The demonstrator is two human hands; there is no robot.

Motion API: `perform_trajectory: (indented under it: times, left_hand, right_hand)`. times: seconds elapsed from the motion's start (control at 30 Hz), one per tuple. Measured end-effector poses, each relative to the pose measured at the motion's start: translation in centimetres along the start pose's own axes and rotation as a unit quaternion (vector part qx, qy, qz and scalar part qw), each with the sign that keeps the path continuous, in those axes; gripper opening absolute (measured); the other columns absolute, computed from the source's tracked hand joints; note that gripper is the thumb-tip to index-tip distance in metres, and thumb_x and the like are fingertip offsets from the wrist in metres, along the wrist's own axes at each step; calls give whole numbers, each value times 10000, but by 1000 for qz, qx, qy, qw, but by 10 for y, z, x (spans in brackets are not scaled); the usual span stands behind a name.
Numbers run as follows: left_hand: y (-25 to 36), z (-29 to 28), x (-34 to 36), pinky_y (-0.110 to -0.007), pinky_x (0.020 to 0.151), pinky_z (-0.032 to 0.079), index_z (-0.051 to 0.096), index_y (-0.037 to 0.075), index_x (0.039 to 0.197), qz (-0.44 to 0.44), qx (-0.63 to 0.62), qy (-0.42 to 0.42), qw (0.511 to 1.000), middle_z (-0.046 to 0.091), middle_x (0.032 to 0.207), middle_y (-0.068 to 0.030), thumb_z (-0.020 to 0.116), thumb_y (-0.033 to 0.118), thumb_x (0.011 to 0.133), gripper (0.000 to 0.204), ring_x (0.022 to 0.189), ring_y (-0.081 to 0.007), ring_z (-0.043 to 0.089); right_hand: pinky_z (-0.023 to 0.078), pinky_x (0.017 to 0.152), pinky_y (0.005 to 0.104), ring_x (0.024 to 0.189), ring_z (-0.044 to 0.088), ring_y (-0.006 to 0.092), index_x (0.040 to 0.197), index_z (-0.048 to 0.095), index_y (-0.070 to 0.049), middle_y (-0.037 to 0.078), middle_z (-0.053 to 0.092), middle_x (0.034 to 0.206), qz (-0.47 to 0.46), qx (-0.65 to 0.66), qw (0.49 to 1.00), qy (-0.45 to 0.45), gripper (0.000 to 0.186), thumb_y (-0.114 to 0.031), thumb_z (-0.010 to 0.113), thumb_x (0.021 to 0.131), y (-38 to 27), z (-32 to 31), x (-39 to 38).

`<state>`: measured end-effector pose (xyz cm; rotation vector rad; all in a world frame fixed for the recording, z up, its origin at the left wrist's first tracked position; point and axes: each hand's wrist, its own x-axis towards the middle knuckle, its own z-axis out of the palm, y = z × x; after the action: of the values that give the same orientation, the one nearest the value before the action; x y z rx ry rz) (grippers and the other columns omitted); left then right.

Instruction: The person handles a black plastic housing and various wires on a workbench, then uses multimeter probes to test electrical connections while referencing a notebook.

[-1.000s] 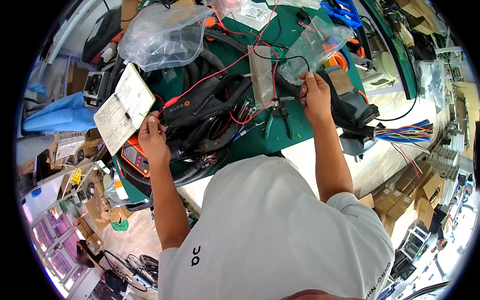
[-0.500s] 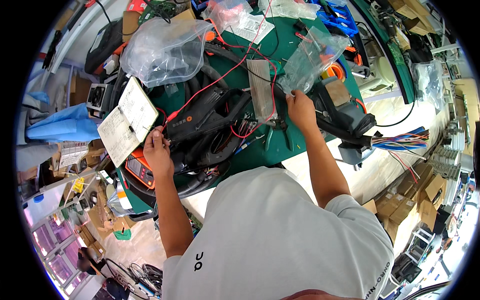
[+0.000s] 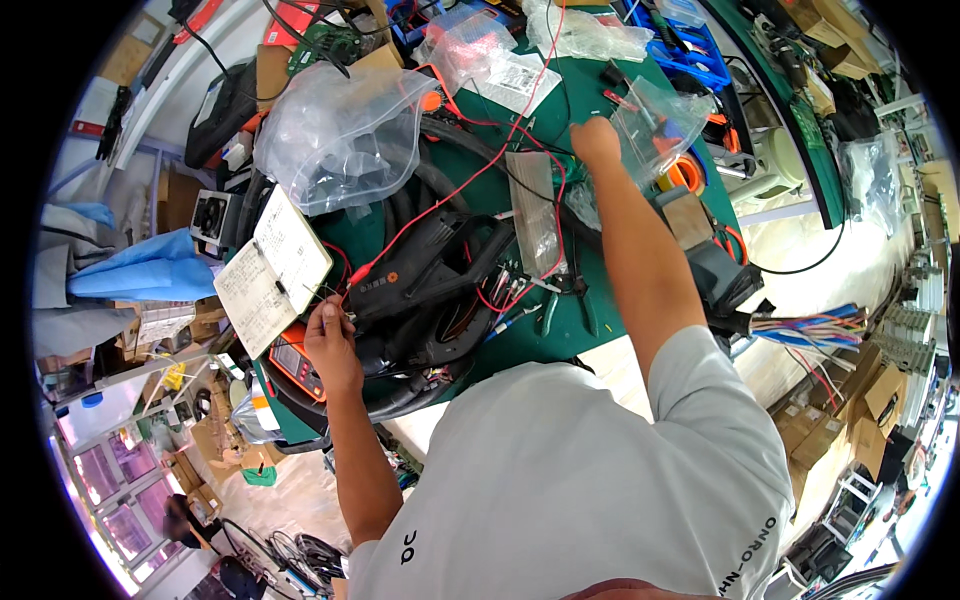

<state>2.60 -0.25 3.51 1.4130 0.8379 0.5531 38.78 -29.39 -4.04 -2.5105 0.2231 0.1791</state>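
Note:
The fingers of my left hand (image 3: 330, 335) pinch a thin wire beside the open notebook (image 3: 250, 300) and the orange multimeter (image 3: 295, 365). A red lead (image 3: 420, 210) runs from near that hand over the black plastic connector housing (image 3: 400, 275). My right hand (image 3: 595, 140) reaches to the back of the green mat (image 3: 480, 160), fingers curled down and their tips hidden, left of a clear bag (image 3: 655, 130). Green-handled pliers (image 3: 588, 310) and a long clear packet (image 3: 530, 205) lie below it.
A large clear bag (image 3: 330, 130), blue parts trays (image 3: 690, 55) and an orange ring (image 3: 685, 172) crowd the bench. A bundle of coloured wires (image 3: 810, 328) juts out at the right. Cardboard boxes (image 3: 800, 430) stand on the floor; another person (image 3: 185, 520) is at lower left.
My right hand has moved from the thick black cable's area up and away toward the bench's back. My left hand keeps its pinch, and the whole view has shifted slightly.

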Motion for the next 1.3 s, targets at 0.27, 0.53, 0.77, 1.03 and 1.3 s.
perform_trajectory:
  times: [0.27, 0.53, 0.77, 1.03, 1.3]
  left_hand:
    - [1, 0, -4, -153, 472, 271, 632, 27, 1016, -33, 17, 24, 999, 502, 688, 35, 567, 254, 945, 247, 582, -28, 409]
    - [0, 2, -2, -140, 483, 304, 632, 23, 1023, -38, 18, 38, 998, 517, 735, 36, 579, 252, 939, 249, 605, -32, 445]
    - [4, 5, 3, -144, 511, 347, 633, 21, 1018, -48, 4, 34, 998, 519, 744, 36, 587, 237, 935, 236, 623, -37, 466]
    - [5, 6, -2, -144, 529, 354, 627, 17, 1016, -42, -11, 33, 998, 518, 744, 31, 579, 228, 940, 230, 629, -42, 461]
    - [4, 5, 1, -156, 520, 331, 631, 15, 1027, -37, 8, 33, 999, 509, 728, 26, 572, 244, 942, 251, 625, -43, 447]
  right_hand:
    - [460, 941, 419, 1117, 571, 353, 1102, 646, -38, 176, 588, 1225, 27, -86, 990, -110, 431, -344, 624, 799, 7, 44, 47]
    - [478, 903, 422, 1076, 587, 367, 1039, 661, -10, 215, 616, 1144, -8, -75, 991, -110, 416, -312, 635, 754, 5, 28, 55]
    - [483, 887, 426, 1055, 593, 382, 1024, 660, 12, 230, 620, 1123, 0, -37, 994, -101, 451, -339, 643, 741, 8, 47, 53]
    - [493, 824, 467, 920, 632, 397, 905, 659, 17, 247, 647, 999, 83, 67, 977, 187, 363, -303, 642, 734, -2, -6, 58]
    - [476, 835, 461, 1053, 566, 366, 950, 625, -33, 191, 629, 1005, -298, -81, 941, 135, 271, -250, 642, 789, -2, 35, 50]
